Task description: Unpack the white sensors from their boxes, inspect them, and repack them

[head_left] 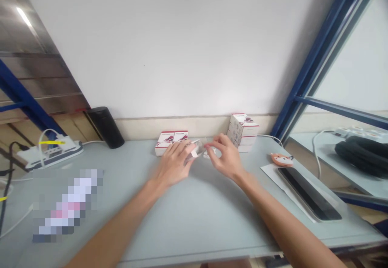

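Note:
My left hand [172, 165] is over the grey-blue desk [194, 219], with its fingers shut on a small clear plastic packet [194, 151]. My right hand [227, 157] is just to the right, its curled fingertips at the packet's end and by a small white object [209, 152]. I cannot tell whether that hand holds the object. Behind my left hand lie white boxes with red markings [171, 140]. A taller pile of similar boxes [242, 132] stands behind my right hand.
A white power strip [50, 152] with cables is at the desk's left, near a black cylinder [106, 127]. A pixelated blurred item [68, 205] lies at front left. At right are a dark tablet [309, 193] on white paper and an orange fox-shaped pouch [281, 159].

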Action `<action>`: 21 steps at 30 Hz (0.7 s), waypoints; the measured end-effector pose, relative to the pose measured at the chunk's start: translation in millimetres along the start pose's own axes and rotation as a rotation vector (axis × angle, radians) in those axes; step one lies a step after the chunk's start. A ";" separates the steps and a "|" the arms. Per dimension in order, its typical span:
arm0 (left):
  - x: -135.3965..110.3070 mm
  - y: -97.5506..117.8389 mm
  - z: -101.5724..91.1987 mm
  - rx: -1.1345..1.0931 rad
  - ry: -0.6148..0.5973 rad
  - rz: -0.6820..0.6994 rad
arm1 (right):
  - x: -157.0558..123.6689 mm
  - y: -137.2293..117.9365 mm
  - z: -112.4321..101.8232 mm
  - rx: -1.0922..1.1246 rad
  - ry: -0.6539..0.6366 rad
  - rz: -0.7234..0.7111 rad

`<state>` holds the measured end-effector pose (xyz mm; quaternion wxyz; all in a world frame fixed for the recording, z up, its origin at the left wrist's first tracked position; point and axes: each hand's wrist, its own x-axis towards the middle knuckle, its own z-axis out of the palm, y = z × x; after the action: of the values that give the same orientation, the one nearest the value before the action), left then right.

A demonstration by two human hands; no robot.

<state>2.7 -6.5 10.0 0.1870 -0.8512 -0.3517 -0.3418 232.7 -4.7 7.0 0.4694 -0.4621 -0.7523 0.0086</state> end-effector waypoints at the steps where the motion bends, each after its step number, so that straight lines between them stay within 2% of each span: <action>1: -0.5 2.2 0.1 0.009 -0.004 0.012 | -2.1 -2.0 4.5 0.025 -0.024 0.041; 5: -5.1 11.1 5.0 0.026 -0.035 0.065 | -8.8 5.9 23.6 0.255 -0.090 0.261; 9: -9.1 20.1 11.1 -0.001 -0.035 0.124 | -8.9 19.0 25.7 0.378 -0.128 0.419; 11: -8.6 22.9 12.4 -0.008 -0.053 0.083 | -7.3 24.7 23.6 0.372 -0.124 0.439; 16: -3.6 17.5 15.0 -0.092 -0.159 -0.157 | -0.3 41.2 22.2 0.292 -0.041 0.410; 19: -0.5 10.4 16.4 -0.169 -0.195 -0.200 | 5.9 46.4 21.0 0.271 0.041 0.393; 21: 2.0 7.2 14.1 -0.183 -0.181 -0.203 | 10.1 43.5 18.3 0.334 0.102 0.393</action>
<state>15.3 -2.6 1.1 0.0404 -0.8521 -0.4186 -0.3114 248.2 35.0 -15.6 0.5659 -0.5151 -0.6118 0.2004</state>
